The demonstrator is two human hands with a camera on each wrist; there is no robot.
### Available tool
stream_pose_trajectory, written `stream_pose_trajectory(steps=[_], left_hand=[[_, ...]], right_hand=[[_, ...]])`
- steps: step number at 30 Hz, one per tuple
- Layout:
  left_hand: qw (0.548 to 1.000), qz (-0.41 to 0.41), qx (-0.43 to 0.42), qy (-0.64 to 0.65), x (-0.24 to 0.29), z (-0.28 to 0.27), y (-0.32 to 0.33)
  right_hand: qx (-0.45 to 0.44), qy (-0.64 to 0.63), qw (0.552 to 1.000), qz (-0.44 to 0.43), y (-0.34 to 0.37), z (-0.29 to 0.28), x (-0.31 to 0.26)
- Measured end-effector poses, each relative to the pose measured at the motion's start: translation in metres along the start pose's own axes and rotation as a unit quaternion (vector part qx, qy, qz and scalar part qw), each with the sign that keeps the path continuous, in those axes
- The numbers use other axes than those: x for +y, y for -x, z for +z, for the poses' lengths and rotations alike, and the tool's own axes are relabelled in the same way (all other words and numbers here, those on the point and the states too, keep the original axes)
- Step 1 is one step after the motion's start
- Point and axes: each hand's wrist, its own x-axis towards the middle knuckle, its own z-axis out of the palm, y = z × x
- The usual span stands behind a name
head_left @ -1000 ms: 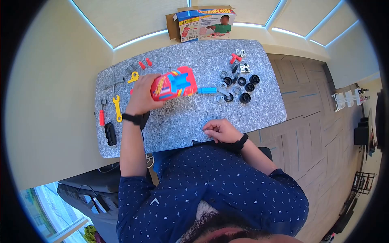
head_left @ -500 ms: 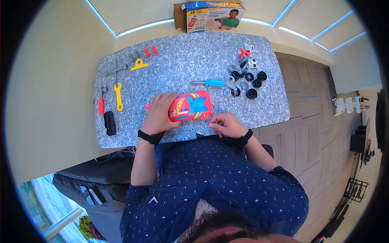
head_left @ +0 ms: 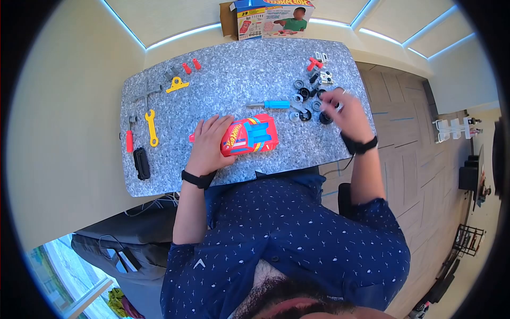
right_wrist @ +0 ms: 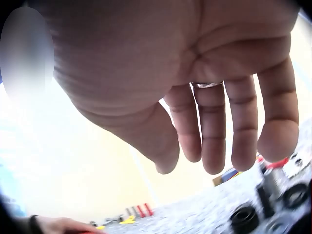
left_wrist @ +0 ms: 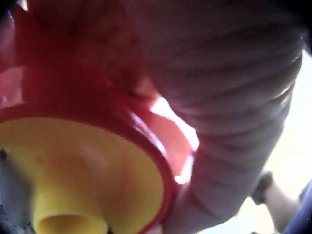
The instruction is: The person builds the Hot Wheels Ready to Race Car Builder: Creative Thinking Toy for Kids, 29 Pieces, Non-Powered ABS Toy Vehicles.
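Note:
The left hand (head_left: 209,147) grips the rear part of a red toy car (head_left: 256,135) with a blue and yellow top, lying near the table's front edge. Close up in the left wrist view, the car's red body (left_wrist: 58,92) surrounds a yellow inner part (left_wrist: 92,165), beside a finger or thumb. Over the black wheels (head_left: 325,117) and grey rings at the right, the right hand (head_left: 346,117) hovers with relaxed fingers. Nothing shows in its palm in the right wrist view, where the hand (right_wrist: 185,83) is above a black wheel (right_wrist: 244,218).
A blue screwdriver (head_left: 276,104) lies beyond the car. At the left are a yellow wrench (head_left: 152,127), a yellow bracket (head_left: 177,85), a red-handled tool (head_left: 129,141) and a black case (head_left: 141,164). Red pieces (head_left: 315,64) lie back right; a printed box (head_left: 287,21) stands behind the table (head_left: 239,64).
The left hand has brought the car down toward the front edge, where it now rests. From beside the car, the right hand has moved right and away from the body, over the wheels.

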Motion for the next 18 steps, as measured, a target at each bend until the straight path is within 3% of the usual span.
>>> stream_pose_trajectory(steps=[1,3,6,9,12,16,17,18], left_hand=[[1.000,0.003,0.000,0.004,-0.002,0.001,-0.001],[1.000,0.010,0.000,0.012,-0.001,0.007,0.000],[1.000,0.013,-0.007,-0.003,0.000,0.007,-0.001],[0.999,-0.003,0.004,-0.053,0.013,-0.004,0.009],[0.999,0.005,0.042,-0.024,0.015,-0.014,0.022],[0.996,0.007,0.084,0.015,0.013,-0.027,0.043],[0.994,0.008,0.104,0.038,0.011,-0.030,0.048],[0.990,0.008,0.124,0.061,0.009,-0.033,0.053]], right_hand=[[0.003,0.033,0.998,0.061,-0.017,-0.012,0.016],[0.043,0.153,0.987,0.040,-0.047,-0.024,0.066],[-0.001,0.219,0.975,0.029,-0.085,-0.016,0.132],[-0.081,0.286,0.953,0.059,-0.103,0.002,0.146],[-0.140,0.285,0.943,0.103,-0.115,0.009,0.142],[-0.106,0.291,0.948,0.072,-0.118,-0.001,0.151],[-0.035,0.277,0.960,0.023,-0.116,-0.005,0.152],[-0.002,0.230,0.973,0.036,-0.116,-0.008,0.154]])
